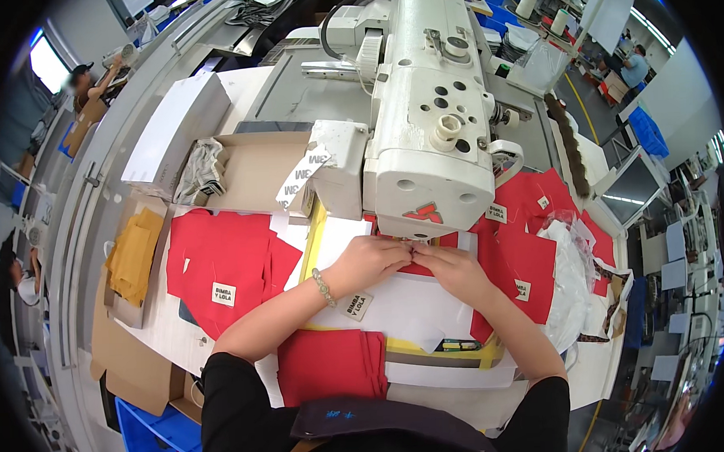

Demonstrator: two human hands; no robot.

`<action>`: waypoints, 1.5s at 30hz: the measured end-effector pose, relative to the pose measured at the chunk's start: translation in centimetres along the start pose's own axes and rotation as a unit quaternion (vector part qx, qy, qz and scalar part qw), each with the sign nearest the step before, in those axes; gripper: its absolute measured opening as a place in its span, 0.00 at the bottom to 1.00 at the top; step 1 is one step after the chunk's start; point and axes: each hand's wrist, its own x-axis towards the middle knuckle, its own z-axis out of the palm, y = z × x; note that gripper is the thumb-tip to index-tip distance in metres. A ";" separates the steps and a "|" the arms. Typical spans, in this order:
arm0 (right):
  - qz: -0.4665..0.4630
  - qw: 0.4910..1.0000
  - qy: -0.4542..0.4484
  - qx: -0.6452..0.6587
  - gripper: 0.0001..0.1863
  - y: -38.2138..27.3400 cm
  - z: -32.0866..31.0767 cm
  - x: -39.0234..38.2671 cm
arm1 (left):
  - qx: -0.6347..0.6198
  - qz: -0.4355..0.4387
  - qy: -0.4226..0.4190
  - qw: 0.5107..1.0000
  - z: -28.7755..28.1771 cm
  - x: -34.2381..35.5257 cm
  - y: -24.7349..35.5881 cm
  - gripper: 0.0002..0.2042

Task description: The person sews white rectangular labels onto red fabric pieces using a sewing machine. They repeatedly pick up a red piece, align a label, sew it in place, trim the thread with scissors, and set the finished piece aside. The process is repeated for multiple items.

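centrally, the person's left grip and right grip are brought together at the front of the white sewing machine, just below its head. both grips are narrow, with the fingertips gathered at the upper part of a red fabric piece; whether the fabric is pinched or only pressed cannot be told. the red fabric piece is located between and below the fingertips, above a white sheet edged in part with yellow tape. a beaded bracelet is worn at the left wrist.

a pale square label is placed on the white sheet, near the left wrist. a cutter is laid near the lower right corner of the sheet. a folded red stack is positioned below the left forearm.

on the tabletop, red panels are spread at the left, and further red pieces are piled at the right, partly covered by a white plastic bag. yellow cloth is held in a cardboard box at the far left; grey cloth is contained in an open carton behind the red panels.
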 end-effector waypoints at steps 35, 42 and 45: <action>-0.040 0.969 0.016 -0.244 0.11 0.4 1.1 1.0 | 0.105 0.038 -0.156 0.981 -1.6 -0.4 -1.5 0.22; -0.047 0.978 -0.006 -0.205 0.14 1.3 -1.9 -0.5 | 0.197 0.087 -0.196 0.957 -1.8 -0.2 -2.1 0.20; -0.069 0.971 0.006 -0.228 0.14 0.9 -1.9 -1.0 | 0.237 0.127 -0.152 0.951 -1.3 -0.7 -2.1 0.20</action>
